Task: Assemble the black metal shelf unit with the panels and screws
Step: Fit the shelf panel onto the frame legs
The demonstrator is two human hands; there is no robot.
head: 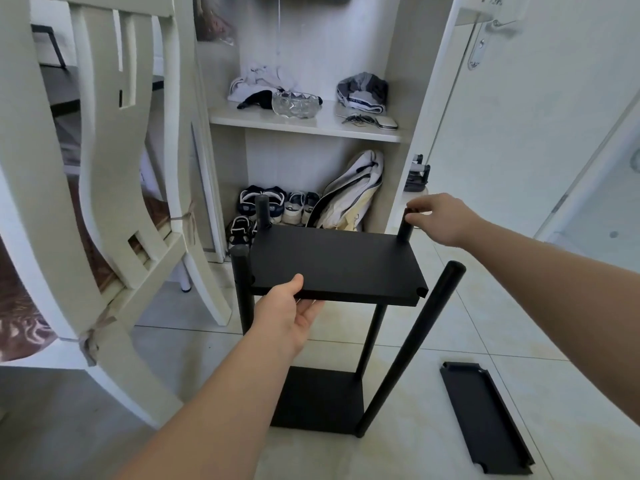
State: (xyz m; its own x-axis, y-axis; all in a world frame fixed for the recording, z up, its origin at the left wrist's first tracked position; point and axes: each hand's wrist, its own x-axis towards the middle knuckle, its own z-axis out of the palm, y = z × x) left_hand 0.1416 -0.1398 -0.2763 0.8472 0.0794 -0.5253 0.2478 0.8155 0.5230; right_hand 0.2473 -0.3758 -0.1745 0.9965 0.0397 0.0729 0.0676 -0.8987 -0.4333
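the left grip clasps the near edge of the upper black panel, thumb on top and fingers underneath. the right grip pinches the top of the far right pole with its fingertips. the panel sits level, high among four black poles. the far left pole and near left pole stand at its corners. the near right pole leans outward, its top apart from the panel's notched corner. below, the bottom panel rests on the tiled floor. a spare panel lies flat on the floor to the right, apart from the unit. a white chair stands at left. beyond is an open cabinet holding shoes and a glass bowl.
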